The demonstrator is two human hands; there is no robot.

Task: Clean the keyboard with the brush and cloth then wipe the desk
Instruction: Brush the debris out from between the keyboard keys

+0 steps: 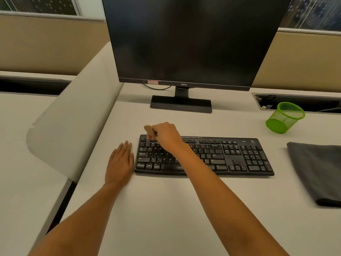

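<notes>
Brush (149,130) gripped in right hand (166,135) meets keyboard (230,156); left hand (120,161) lies flat just beside it. Unbraced, keyboard could slide.

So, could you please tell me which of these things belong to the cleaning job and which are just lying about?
For the job: keyboard, brush held in the right hand over its top-left keys, grey cloth lying on the right, desk, left hand flat beside the keyboard.
Just there: monitor, green mesh cup, white divider.
</notes>
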